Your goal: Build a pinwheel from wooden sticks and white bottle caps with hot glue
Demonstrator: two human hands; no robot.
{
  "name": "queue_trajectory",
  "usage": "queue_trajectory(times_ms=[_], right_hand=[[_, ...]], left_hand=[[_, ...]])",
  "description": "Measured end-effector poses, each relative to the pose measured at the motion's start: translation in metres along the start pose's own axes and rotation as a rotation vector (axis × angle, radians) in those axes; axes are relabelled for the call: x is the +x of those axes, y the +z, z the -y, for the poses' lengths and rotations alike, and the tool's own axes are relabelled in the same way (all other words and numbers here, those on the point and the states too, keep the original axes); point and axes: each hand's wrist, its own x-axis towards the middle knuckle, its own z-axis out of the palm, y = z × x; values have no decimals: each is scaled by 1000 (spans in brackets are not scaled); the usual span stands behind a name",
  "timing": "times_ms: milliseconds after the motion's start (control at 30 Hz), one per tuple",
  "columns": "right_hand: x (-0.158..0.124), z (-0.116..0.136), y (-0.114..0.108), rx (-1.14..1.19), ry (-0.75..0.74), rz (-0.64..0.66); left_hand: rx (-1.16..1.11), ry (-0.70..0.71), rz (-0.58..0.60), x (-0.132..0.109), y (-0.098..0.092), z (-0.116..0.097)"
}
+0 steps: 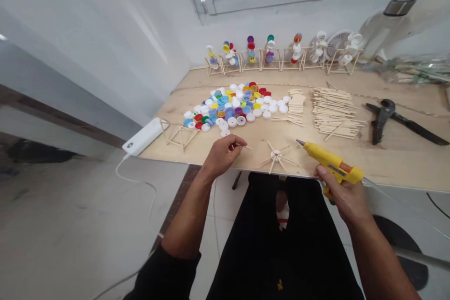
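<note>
My left hand [223, 152] is closed in a pinch on a thin wooden stick [243, 146] whose tip points right, just above the plywood board [386, 159]. My right hand [339, 190] grips a yellow glue gun [330, 161] at the board's near edge, its nozzle aimed left. Between the two hands lies a white bottle cap with several sticks fanned out from it like spokes [276, 155]. The nozzle tip is a short way right of that wheel, not touching it.
A heap of coloured bottle caps [235, 105] and piles of sticks [332, 112] lie further back. Finished stick-and-cap models [270, 54] line the wall. Black pliers [383, 117] lie at right, a white power bank [144, 137] and a stick frame [179, 136] at left.
</note>
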Motion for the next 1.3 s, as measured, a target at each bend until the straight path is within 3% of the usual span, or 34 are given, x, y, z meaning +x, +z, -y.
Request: queue_trajectory(times_ms=[100, 233, 400, 733, 867, 1133, 1300], right_hand=[[1, 0, -1, -17, 11, 21], [5, -2, -4, -57, -5, 32], [7, -6, -6, -55, -32, 45], [2, 0, -2, -32, 16, 27], [-4, 7, 4, -17, 17, -37], [-3, 3, 3, -8, 9, -17], [-4, 10, 3, -38, -29, 13]], left_hand=[[138, 31, 117, 1, -7, -4], [279, 79, 198, 4, -2, -16], [249, 107, 267, 4, 11, -25], [33, 51, 257, 6, 11, -26], [40, 52, 275, 9, 15, -27], [78, 69, 260, 9, 28, -20], [77, 44, 174, 4, 32, -17]])
